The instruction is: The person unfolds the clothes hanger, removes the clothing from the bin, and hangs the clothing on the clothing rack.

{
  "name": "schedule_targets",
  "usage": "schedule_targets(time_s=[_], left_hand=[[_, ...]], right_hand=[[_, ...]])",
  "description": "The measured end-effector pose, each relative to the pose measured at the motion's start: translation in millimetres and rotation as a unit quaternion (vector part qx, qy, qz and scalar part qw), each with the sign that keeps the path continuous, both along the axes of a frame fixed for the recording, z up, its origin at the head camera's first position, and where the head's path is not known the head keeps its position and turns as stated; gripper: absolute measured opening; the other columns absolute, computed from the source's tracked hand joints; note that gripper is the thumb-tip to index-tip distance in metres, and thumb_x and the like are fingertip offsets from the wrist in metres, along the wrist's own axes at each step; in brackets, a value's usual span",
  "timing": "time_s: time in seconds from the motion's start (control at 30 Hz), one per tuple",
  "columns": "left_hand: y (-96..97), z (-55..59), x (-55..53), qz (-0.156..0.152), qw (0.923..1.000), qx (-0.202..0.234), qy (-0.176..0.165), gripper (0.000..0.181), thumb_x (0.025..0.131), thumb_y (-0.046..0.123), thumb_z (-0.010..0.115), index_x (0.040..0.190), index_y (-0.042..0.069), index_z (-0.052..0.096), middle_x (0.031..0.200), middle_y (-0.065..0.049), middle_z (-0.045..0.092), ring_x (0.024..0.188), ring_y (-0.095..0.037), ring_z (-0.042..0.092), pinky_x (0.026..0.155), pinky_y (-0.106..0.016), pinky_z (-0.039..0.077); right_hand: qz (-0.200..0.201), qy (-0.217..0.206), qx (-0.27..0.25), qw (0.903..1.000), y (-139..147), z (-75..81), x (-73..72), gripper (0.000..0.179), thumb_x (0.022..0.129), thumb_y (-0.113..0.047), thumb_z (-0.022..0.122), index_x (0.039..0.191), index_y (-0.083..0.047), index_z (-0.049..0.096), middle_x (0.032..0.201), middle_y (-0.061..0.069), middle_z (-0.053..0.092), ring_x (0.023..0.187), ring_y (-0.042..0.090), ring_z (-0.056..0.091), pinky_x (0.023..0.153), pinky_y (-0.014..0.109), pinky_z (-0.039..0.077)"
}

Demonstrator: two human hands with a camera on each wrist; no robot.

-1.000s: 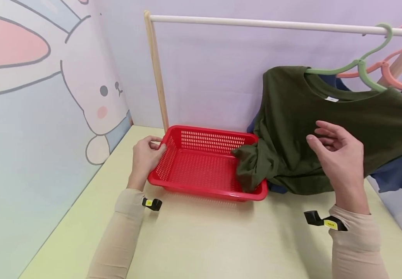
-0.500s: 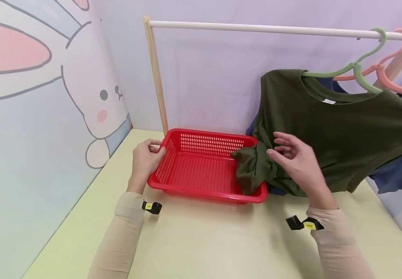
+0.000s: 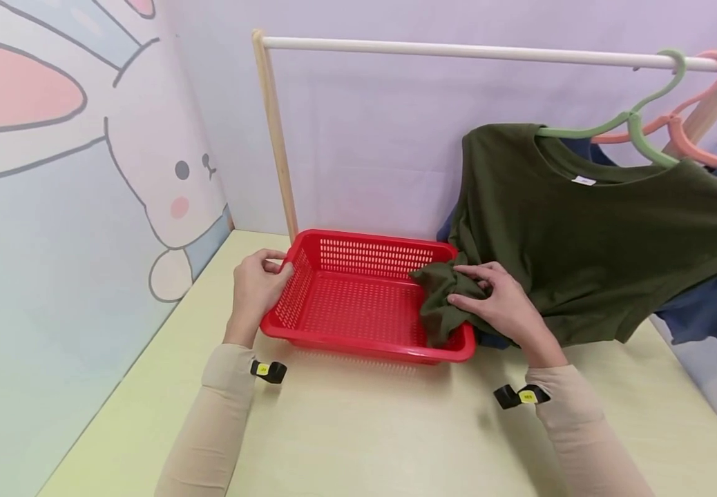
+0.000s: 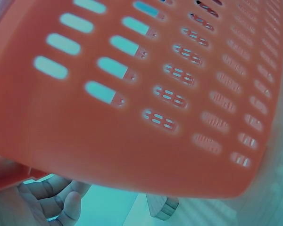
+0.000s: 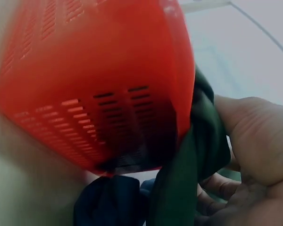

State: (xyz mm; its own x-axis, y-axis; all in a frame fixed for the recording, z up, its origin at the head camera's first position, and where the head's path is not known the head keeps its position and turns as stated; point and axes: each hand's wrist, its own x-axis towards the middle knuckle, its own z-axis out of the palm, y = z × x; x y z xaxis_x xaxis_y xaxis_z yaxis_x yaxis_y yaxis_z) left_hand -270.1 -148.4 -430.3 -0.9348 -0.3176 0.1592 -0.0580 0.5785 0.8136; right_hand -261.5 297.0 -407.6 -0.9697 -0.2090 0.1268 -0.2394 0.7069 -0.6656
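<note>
My left hand (image 3: 255, 288) grips the left rim of a red plastic basket (image 3: 367, 343), thumb inside and fingers outside. The left wrist view shows the basket's slotted wall (image 4: 85, 150) above the curled fingers of that hand (image 4: 56, 202). A dark green shirt (image 3: 582, 241) hangs on a green hanger (image 3: 644, 141); a bunched part of it lies over the basket's right end. My right hand (image 3: 510, 304) pinches that bunch between thumb and fingers. Close up in the right wrist view, green cloth (image 5: 210, 141) drapes over the basket rim beside the hand (image 5: 264, 150).
A white rail (image 3: 458, 50) on wooden posts (image 3: 276, 138) spans the back. Behind the green shirt, a blue garment (image 3: 706, 297) hangs on a pink hanger (image 3: 684, 138). Walls stand behind and at the left of the pale yellow table (image 3: 358, 428).
My right hand has moved left and down from in front of the hanging shirt and taken hold of the bunched cloth. My left hand keeps its grip on the basket.
</note>
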Motion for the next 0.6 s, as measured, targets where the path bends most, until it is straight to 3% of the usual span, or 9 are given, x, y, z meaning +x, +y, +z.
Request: schedule_targets(time_s=[0.17, 0.37, 0.6], left_hand=[[0.4, 1.3, 1.7, 0.001, 1.0000, 0.001, -0.006, 0.038, 0.106, 0.028, 0.075, 0.140, 0.010, 0.073, 0.116, -0.016, 0.077, 0.099, -0.033, 0.077, 0.093, -0.051, 0.067], [-1.3, -0.3, 1.6, -0.002, 1.0000, 0.001, -0.005, 0.039, 0.106, 0.029, 0.075, 0.140, 0.010, 0.073, 0.116, -0.016, 0.077, 0.099, -0.033, 0.077, 0.093, -0.051, 0.067], [0.3, 0.7, 1.5, 0.000, 1.0000, 0.000, -0.007, 0.039, 0.105, 0.029, 0.075, 0.140, 0.010, 0.074, 0.115, -0.017, 0.077, 0.097, -0.033, 0.078, 0.092, -0.051, 0.067]], right_hand=[[-0.008, 0.009, -0.009, 0.9999, 0.7, -1.2, -0.8, 0.055, 0.097, -0.048, 0.087, 0.141, -0.016, 0.077, 0.136, 0.012, 0.063, 0.119, 0.032, 0.055, 0.100, 0.050, 0.049], [-0.023, 0.060, -0.016, 0.9978, -3.6, -2.2, 0.1, 0.030, 0.099, -0.032, 0.088, 0.119, -0.009, 0.084, 0.118, 0.011, 0.071, 0.101, 0.027, 0.058, 0.085, 0.038, 0.048], [-0.040, 0.126, -0.012, 0.9911, -0.1, 5.9, 4.4, 0.020, 0.100, -0.024, 0.087, 0.113, -0.010, 0.087, 0.114, 0.008, 0.074, 0.096, 0.024, 0.060, 0.079, 0.031, 0.047]])
